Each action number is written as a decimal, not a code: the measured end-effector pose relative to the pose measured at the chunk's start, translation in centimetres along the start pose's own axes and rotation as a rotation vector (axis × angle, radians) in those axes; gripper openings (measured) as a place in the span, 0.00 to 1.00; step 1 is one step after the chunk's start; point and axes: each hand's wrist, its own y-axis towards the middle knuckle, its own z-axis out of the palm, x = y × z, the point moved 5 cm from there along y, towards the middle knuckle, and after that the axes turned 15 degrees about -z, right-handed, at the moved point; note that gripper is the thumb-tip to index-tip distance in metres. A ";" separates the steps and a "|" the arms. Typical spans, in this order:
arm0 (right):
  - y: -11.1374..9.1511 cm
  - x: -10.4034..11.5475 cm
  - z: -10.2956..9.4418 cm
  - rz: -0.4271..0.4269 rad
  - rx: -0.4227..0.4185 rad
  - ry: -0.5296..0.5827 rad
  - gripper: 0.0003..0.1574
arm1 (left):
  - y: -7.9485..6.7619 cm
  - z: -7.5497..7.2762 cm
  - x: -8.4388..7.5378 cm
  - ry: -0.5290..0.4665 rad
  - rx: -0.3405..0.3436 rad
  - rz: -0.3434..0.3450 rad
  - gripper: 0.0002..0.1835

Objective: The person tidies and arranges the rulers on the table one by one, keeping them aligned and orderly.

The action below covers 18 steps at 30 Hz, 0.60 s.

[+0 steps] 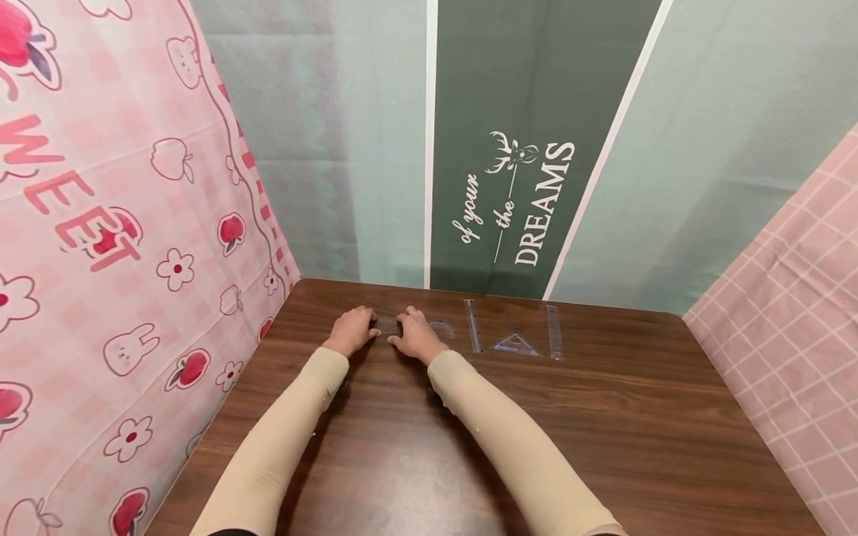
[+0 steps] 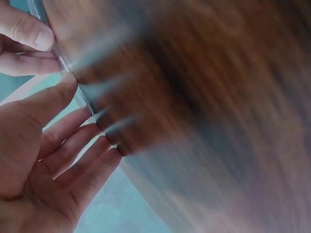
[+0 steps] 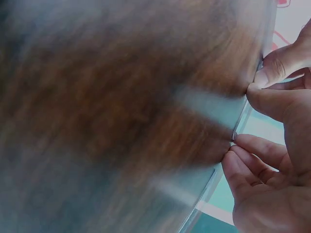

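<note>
Toward the table's back left, a clear plastic piece (image 1: 386, 325) lies flat between both hands, fine marks along its far edge. Its full outline is partly covered by fingers. My left hand (image 1: 351, 330) holds its left end between thumb and fingers, and my right hand (image 1: 417, 335) holds the right end the same way. In the left wrist view, the left fingertips meet the tabletop beside the thin clear edge (image 2: 83, 99). The right wrist view has both thumbs close together near that edge. Just right of the right hand lies a clear protractor (image 1: 442, 328).
Farther right, in a row on the brown wooden table (image 1: 603, 432), lie a clear ruler (image 1: 473, 325), a clear set square (image 1: 515, 344) and a second ruler (image 1: 554, 333). Cloth curtains (image 1: 362, 149) hang behind the table and on both sides.
</note>
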 end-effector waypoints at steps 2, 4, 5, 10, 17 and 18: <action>-0.1 0.1 -0.1 0.003 -0.006 0.027 0.34 | 0.0 0.0 0.1 -0.001 0.004 0.005 0.21; -0.3 0.2 -0.3 0.009 -0.010 0.045 0.33 | 0.1 0.1 0.1 -0.006 0.009 0.014 0.21; -0.4 0.3 -0.3 0.014 -0.008 0.050 0.33 | 0.1 0.0 0.2 -0.010 0.011 0.020 0.21; -0.6 0.3 -0.2 0.034 0.005 0.057 0.32 | 0.2 0.1 0.4 -0.054 0.049 0.040 0.21; -0.9 0.6 -0.3 0.025 -0.006 0.052 0.28 | 0.2 0.0 0.8 -0.140 0.113 0.059 0.21; -1.0 0.6 -0.3 0.023 -0.008 0.052 0.27 | 0.1 0.0 0.9 -0.145 0.121 0.064 0.21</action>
